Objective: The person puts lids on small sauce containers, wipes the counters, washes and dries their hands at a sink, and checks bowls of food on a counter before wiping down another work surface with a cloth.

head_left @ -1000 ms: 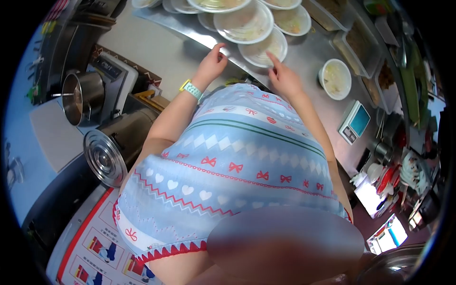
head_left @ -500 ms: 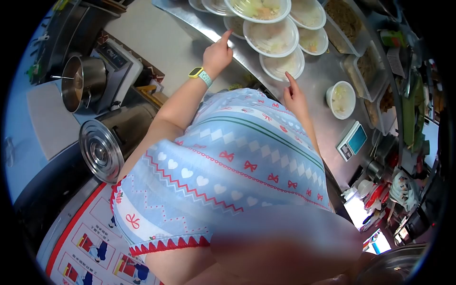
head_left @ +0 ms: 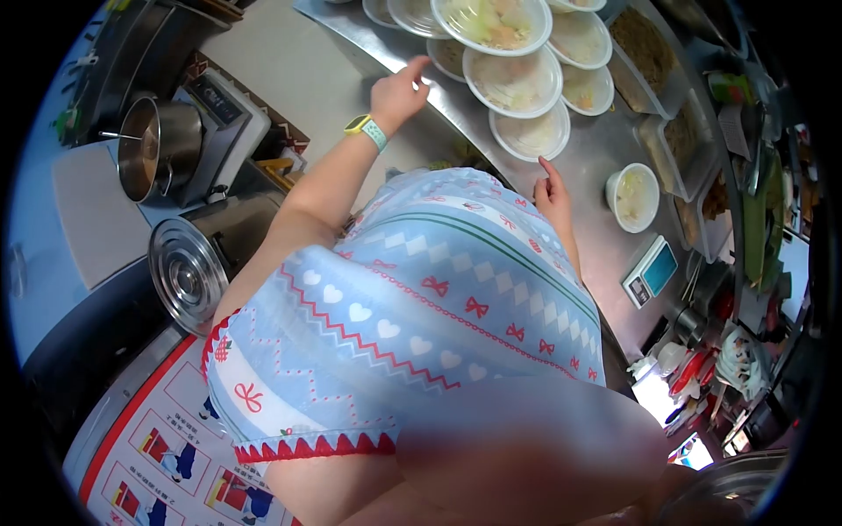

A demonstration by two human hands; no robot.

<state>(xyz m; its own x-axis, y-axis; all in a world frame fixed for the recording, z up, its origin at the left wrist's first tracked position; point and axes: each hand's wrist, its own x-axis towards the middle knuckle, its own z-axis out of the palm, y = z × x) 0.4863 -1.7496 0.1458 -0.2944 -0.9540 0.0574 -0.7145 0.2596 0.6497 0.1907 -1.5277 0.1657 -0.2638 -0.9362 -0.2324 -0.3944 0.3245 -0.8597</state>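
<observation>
My left hand (head_left: 400,95), wearing a yellow watch on a teal band, hovers by the metal counter's near edge. Its index finger points toward the lidded bowls, and it holds nothing. At the lowest white bowl (head_left: 531,138), the index fingertip of my right hand (head_left: 554,198) is close to or touching the rim; the other fingers are partly hidden. Above it, another lidded bowl (head_left: 513,81) overlaps its neighbours, with pale food showing through the lid. A bowl with greenish and pale food (head_left: 493,22) sits higher in the stack.
An uncovered white bowl (head_left: 631,198) stands to the right, beside a small digital scale (head_left: 651,271). Clear tubs of noodles (head_left: 643,48) line the counter's far side. On my left are a steel pot (head_left: 158,149) with a handle in it and a large lidded pot (head_left: 187,276).
My right hand has drawn back slightly from the lowest bowl toward my body. My left index finger is more bent than before. The view has shifted a little.
</observation>
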